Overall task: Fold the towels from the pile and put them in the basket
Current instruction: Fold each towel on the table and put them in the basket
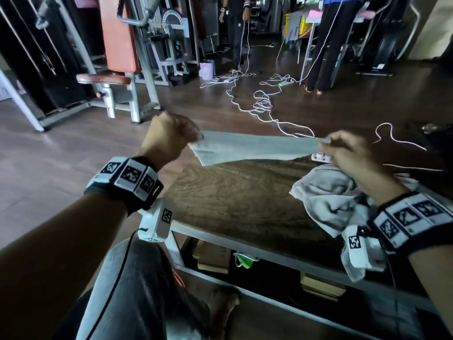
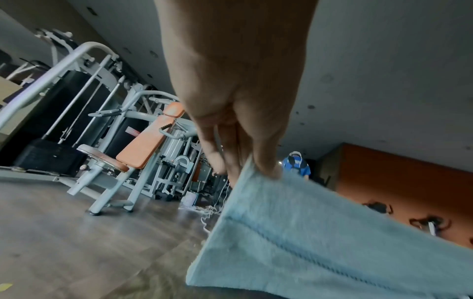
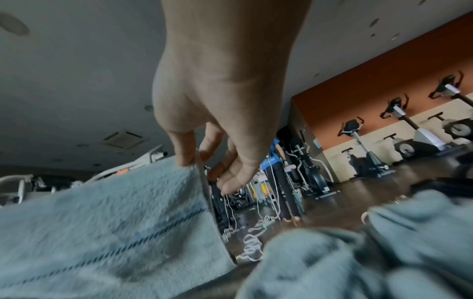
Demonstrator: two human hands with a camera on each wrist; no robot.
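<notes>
A pale grey-blue towel [image 1: 250, 149] is stretched in the air above the far edge of the wooden table [image 1: 235, 202]. My left hand [image 1: 171, 138] pinches its left end, and my right hand [image 1: 343, 149] pinches its right end. In the left wrist view the towel [image 2: 320, 242] hangs from my fingertips [image 2: 268, 172]. The right wrist view shows my thumb [image 3: 184, 153] on the towel [image 3: 107, 222] edge, a dark stitched stripe crossing the cloth. A crumpled pile of grey towels [image 1: 328, 197] lies on the table's right side, under my right wrist. No basket is in view.
White cables [image 1: 264, 104] and power strips trail over the dark floor beyond the table. A gym machine with an orange pad [image 1: 117, 35] stands at the back left. Two persons [image 1: 235, 25] stand far back. Boxes sit on the shelf [image 1: 245, 261] under the table.
</notes>
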